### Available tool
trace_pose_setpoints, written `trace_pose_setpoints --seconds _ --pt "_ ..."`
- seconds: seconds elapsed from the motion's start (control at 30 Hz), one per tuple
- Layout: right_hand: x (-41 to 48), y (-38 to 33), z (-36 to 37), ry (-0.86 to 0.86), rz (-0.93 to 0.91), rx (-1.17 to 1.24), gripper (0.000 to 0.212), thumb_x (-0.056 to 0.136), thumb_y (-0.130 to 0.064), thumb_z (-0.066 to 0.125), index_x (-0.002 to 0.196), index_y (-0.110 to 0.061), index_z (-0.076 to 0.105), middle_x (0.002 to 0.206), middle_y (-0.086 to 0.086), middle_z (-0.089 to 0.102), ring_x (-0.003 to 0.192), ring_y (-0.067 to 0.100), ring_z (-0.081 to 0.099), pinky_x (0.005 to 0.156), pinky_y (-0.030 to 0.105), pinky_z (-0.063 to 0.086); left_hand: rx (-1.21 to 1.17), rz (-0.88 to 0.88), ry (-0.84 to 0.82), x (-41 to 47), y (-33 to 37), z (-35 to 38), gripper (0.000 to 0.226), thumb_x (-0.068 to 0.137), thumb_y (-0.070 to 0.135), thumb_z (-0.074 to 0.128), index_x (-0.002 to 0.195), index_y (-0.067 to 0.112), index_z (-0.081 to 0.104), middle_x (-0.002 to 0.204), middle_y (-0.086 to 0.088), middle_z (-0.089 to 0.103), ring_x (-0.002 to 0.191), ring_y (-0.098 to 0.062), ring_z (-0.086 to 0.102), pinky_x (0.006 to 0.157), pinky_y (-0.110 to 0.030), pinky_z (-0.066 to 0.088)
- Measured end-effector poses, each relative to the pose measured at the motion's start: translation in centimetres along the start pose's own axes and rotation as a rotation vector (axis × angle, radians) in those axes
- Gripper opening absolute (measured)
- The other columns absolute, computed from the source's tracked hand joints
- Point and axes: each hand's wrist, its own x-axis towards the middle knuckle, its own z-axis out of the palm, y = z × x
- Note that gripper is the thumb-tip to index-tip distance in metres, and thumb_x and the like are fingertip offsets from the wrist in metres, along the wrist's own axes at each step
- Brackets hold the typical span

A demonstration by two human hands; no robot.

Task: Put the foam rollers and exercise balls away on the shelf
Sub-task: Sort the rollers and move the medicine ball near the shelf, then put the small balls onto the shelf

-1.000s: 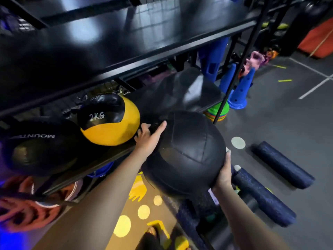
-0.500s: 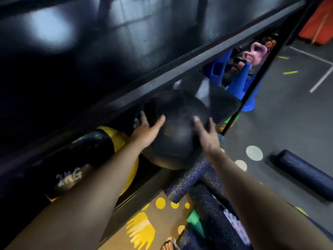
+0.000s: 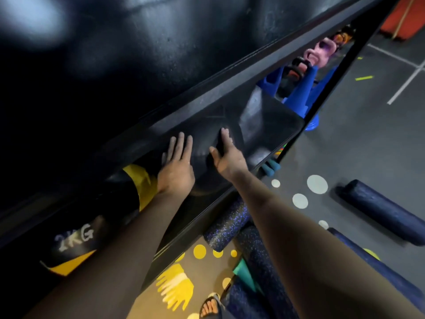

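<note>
A large black exercise ball sits on the middle shelf board, under the black upper shelf. My left hand lies flat against the ball's near left side with straight fingers. My right hand presses its right side, fingers straight and thumb spread. To the left a yellow-and-black 2KG ball lies on the same shelf, partly behind my left forearm. Dark speckled foam rollers stand below the shelf edge, and a dark blue foam roller lies on the floor at right.
Blue cones and a pink item stand beyond the shelf's far end. A black upright post marks the rack's right corner. The floor mat has yellow dots and a yellow handprint. A sandalled foot shows at the bottom.
The black ball has gone from in front of the rack, held in both hands, onto the middle shelf. Both hands now lie flat against it, and my head has moved closer to the shelf.
</note>
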Motion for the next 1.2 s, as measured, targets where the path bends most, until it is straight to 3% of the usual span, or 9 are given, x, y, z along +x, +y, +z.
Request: trace_pose_setpoints --seconds 0.2,0.3,0.37,0.53,0.63,0.77,0.87,1.03,1.2 --pt "-2.9 5.2 -4.1 -0.03 0.096 0.099 0.054 0.095 -0.006 0.049 0.147 -0.018 0.053 0.137 -0.005 0.061 0.12 0.009 0.055 0.115 0.035 0.042 0.184 -0.141 -0.127 1.9 2.0 -0.7 0.082 0.102 0.02 0.043 0.162 0.017 -0.013 0.169 -0.003 -0.021 0.158 -0.025 -0.011 0.125 -0.05 0.019" --pt "-8.4 7.5 -7.1 0.048 0.166 0.106 0.056 0.089 -0.001 0.051 0.14 -0.024 0.06 0.121 -0.011 0.066 0.109 0.006 0.057 0.102 0.018 0.041 0.137 -0.276 -0.186 2.4 4.0 -1.8 0.09 0.096 0.017 0.049 0.161 0.011 -0.012 0.169 -0.009 -0.02 0.158 -0.029 -0.009 0.127 -0.05 0.012" --pt "-12.4 9.9 -9.3 0.041 0.235 0.106 0.06 0.091 0.003 0.05 0.145 -0.025 0.055 0.125 0.0 0.068 0.116 0.018 0.061 0.091 0.017 0.038 0.092 -0.301 -0.098 0.8 5.3 -1.7 0.092 0.092 0.018 0.056 0.162 0.007 -0.003 0.17 -0.017 -0.01 0.157 -0.034 0.006 0.125 -0.053 0.017" --pt "-21.0 19.0 -15.2 0.067 0.416 0.047 0.057 0.097 0.001 0.044 0.15 -0.018 0.05 0.148 0.007 0.057 0.136 0.029 0.053 0.101 0.025 0.041 -0.001 -0.163 0.196 -7.5 11.7 0.3 0.072 0.08 0.015 0.057 0.15 0.003 0.042 0.154 -0.025 0.042 0.133 -0.043 0.049 0.107 -0.054 0.042" --pt "-27.5 24.6 -19.4 0.099 0.487 0.105 0.055 0.096 0.006 0.046 0.149 -0.01 0.05 0.144 0.013 0.059 0.133 0.032 0.054 0.092 0.018 0.038 -0.127 -0.141 0.086 -14.5 18.5 2.8 0.048 0.086 0.015 0.053 0.132 0.007 0.059 0.128 -0.021 0.063 0.115 -0.044 0.06 0.092 -0.052 0.053" --pt "-36.6 31.5 -25.1 0.005 0.452 -0.004 0.042 0.096 -0.001 0.049 0.136 -0.009 0.059 0.133 0.016 0.065 0.125 0.035 0.059 0.101 0.034 0.042 -0.184 -0.183 -0.115 -25.7 27.1 7.3 0.042 0.092 0.024 0.048 0.132 0.02 0.056 0.108 -0.015 0.072 0.101 -0.042 0.068 0.082 -0.047 0.056" --pt "-43.6 37.3 -29.5 -0.068 0.399 -0.051 0.035 0.097 0.002 0.049 0.128 -0.003 0.062 0.126 0.008 0.066 0.123 0.024 0.059 0.103 0.03 0.037 -0.245 -0.264 -0.264 -34.7 34.7 11.2 0.036 0.094 0.021 0.053 0.13 0.02 0.059 0.108 -0.013 0.074 0.107 -0.039 0.066 0.085 -0.042 0.052" --pt "-52.1 44.9 -38.3 -0.118 0.512 -0.216 0.034 0.097 0.0 0.041 0.123 -0.003 0.063 0.124 0.019 0.066 0.119 0.041 0.059 0.089 0.034 0.043 -0.421 -0.303 -0.584 -43.9 46.1 13.8 0.035 0.098 0.018 0.054 0.132 0.021 0.058 0.107 -0.013 0.073 0.107 -0.036 0.066 0.087 -0.038 0.052" --pt "-53.4 47.8 -42.4 -0.093 0.607 -0.254 0.04 0.097 -0.005 0.042 0.132 -0.01 0.059 0.132 0.022 0.063 0.121 0.043 0.058 0.098 0.035 0.044 -0.573 -0.314 -0.614 -45.1 50.3 13.5 0.033 0.097 0.03 0.053 0.129 0.034 0.048 0.101 -0.012 0.071 0.093 -0.036 0.069 0.089 -0.047 0.056"
